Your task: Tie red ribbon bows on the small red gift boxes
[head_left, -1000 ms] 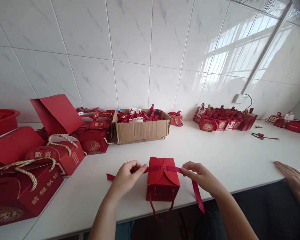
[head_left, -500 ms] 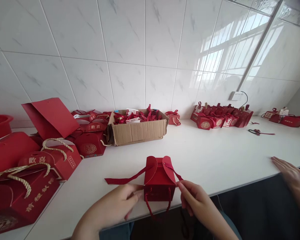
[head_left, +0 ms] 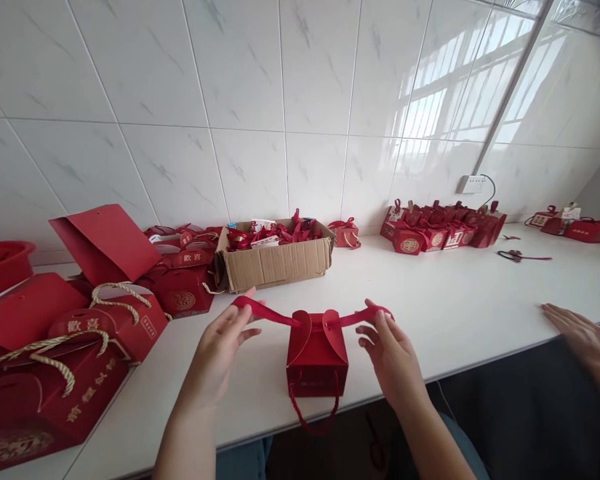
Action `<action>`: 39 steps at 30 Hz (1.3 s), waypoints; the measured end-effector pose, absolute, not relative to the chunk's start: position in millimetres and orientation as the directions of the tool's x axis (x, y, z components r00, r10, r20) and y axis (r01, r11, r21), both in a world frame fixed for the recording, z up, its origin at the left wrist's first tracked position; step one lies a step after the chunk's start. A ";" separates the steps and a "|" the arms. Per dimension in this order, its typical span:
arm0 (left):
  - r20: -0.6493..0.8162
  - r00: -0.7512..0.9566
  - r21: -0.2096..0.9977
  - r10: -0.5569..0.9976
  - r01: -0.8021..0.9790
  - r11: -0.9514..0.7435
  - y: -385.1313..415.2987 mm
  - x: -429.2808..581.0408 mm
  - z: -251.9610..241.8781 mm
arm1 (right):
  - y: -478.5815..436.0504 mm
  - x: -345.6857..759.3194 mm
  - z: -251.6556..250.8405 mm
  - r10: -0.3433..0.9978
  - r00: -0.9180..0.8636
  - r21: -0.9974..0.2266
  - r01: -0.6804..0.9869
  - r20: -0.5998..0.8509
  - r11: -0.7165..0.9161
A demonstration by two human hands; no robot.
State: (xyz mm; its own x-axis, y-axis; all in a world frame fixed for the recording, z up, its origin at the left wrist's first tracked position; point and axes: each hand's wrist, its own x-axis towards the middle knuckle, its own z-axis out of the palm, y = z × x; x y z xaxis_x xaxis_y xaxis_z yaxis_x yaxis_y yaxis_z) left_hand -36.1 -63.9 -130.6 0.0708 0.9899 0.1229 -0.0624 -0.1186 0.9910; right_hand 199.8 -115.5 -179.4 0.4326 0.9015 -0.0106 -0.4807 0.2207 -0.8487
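A small red gift box [head_left: 317, 360] stands upright at the table's front edge, its curved top flaps folded together. A red ribbon [head_left: 275, 315] runs through the flaps, its two ends pulled out sideways. Left of the box, my left hand [head_left: 225, 340] grips one ribbon end between thumb and fingers. On the other side my right hand [head_left: 387, 347] pinches the opposite end, with the other fingers loosely curled. A twisted red cord handle [head_left: 300, 421] hangs from the box's front over the edge.
Larger red gift boxes [head_left: 93, 380] with gold rope handles crowd the left. A cardboard box [head_left: 280, 265] of ribbons and cards stands behind. Several finished-looking red boxes [head_left: 435, 233] line the wall, with scissors [head_left: 515, 256] beside them. Another person's hand [head_left: 577, 337] rests at the right edge.
Both my hands have risen from the box's lower sides and taken hold of the ribbon ends. The ribbon, which drooped at both sides, is now lifted and stretched outward.
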 end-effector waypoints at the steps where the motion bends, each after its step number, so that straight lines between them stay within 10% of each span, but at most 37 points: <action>1: 0.159 0.040 0.980 0.987 -0.124 -0.153 -63.0 -33.2 -124.6 | -112.4 202.2 -173.3 0.895 0.445 -0.838 -0.485 0.009 0.250; 28: 0.507 0.127 0.822 0.853 0.229 -0.522 -78.5 -0.1 -44.3 | -107.5 222.7 -46.1 0.724 0.279 -0.776 0.254 0.631 0.578; 39: 0.580 0.198 0.789 0.790 0.106 -0.605 -80.3 18.7 -18.1 | -95.6 198.6 -25.6 0.781 0.071 -0.784 0.037 0.621 0.620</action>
